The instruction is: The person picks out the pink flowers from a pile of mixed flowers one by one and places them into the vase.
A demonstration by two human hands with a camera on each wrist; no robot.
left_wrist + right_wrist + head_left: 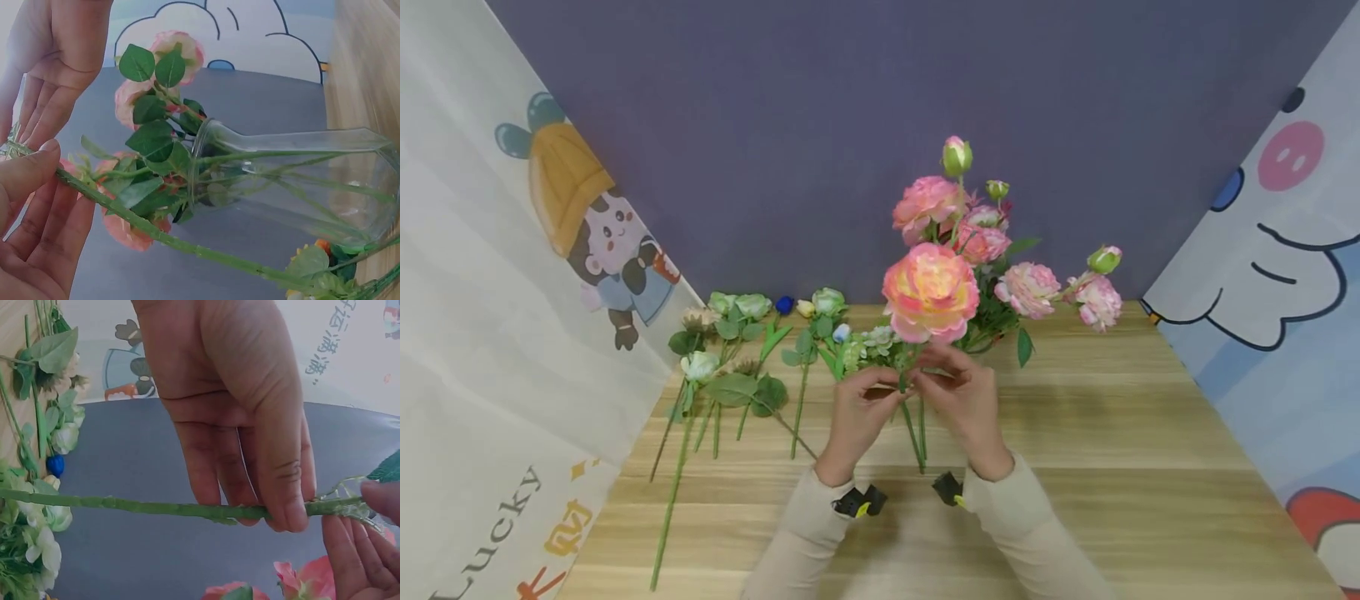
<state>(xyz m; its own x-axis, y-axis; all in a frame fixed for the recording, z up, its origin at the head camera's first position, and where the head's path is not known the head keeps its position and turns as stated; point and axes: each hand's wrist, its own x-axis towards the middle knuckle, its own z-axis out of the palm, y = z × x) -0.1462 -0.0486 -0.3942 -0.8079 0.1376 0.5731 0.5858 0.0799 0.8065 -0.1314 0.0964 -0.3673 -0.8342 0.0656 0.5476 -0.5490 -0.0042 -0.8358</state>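
A large pink-and-yellow peony stands upright above both hands, its green stem hanging down. My left hand pinches this stem between thumb and fingers. Slightly higher, my right hand holds the upper stem with its fingertips, where thin green shreds and a dark leaf show. In the left wrist view, a clear glass vase stands behind the stem, with stems inside it and pink flowers at its mouth. The head view shows these blooms behind the hands; the vase itself is mostly hidden there.
White-green roses, leaves and cut stems lie on the left of the wooden table. A blue bud is at the back. Small white flowers lie just left of the peony. A dark grey panel and printed curtains surround the table.
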